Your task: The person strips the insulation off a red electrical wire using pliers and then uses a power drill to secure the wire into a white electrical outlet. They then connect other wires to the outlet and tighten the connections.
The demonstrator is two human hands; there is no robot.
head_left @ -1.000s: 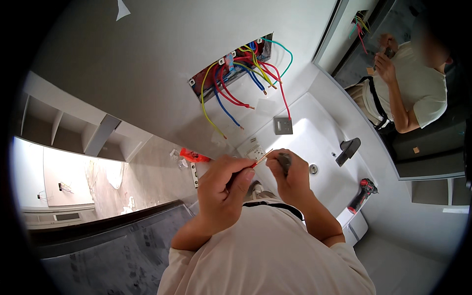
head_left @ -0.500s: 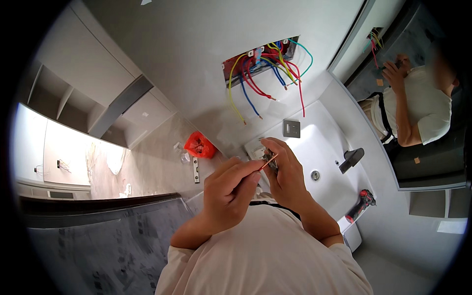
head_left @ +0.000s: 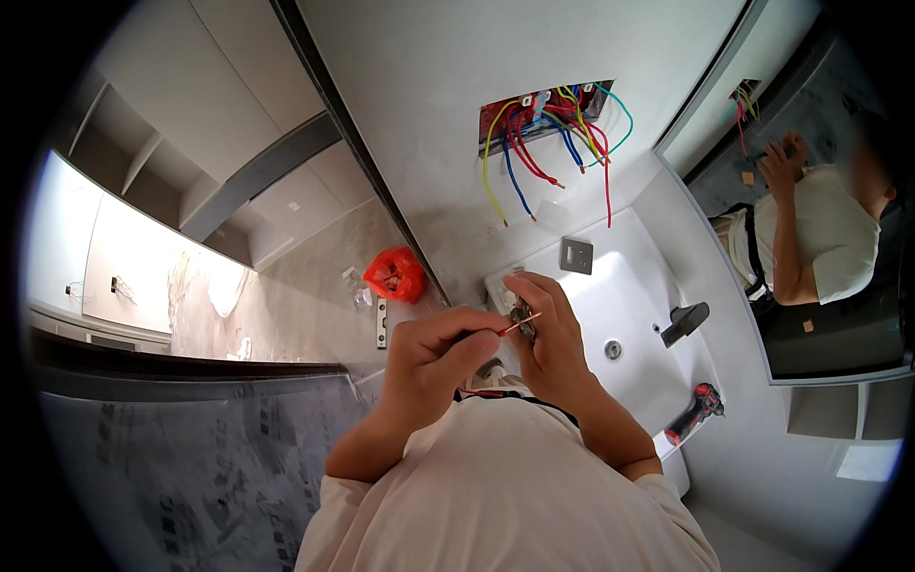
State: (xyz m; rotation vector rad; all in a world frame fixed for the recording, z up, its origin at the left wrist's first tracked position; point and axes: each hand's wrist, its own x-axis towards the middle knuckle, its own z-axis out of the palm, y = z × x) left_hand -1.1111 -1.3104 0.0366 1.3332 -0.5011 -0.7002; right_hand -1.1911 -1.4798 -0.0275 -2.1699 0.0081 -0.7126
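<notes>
My left hand [head_left: 434, 367] pinches a short piece of red wire [head_left: 507, 330] between thumb and forefinger. Its bare copper end [head_left: 530, 319] points toward my right hand [head_left: 555, 338]. That hand is closed round a dark metal tool that looks like pliers [head_left: 519, 316]; its head shows beside the copper, while the fingers hide most of the rest. I cannot tell whether the jaws touch the wire. On the wall ahead, red, blue, yellow and green wires [head_left: 522, 153] with bared tips hang out of a recessed wall box [head_left: 491, 119].
Below the box a white washbasin [head_left: 634, 276] has a grey switch plate [head_left: 576, 255] on its rim and a dark tap [head_left: 684, 324]. A red-black power tool [head_left: 696, 414] lies at its right edge. Left stand a red plastic bag [head_left: 395, 275] and a spirit level [head_left: 381, 324]. A mirror [head_left: 829, 334] hangs right.
The head view has shifted, so the wall box sits farther right. The copper end now lies flatter and stands clearer of my right fingers. Both hands keep their hold.
</notes>
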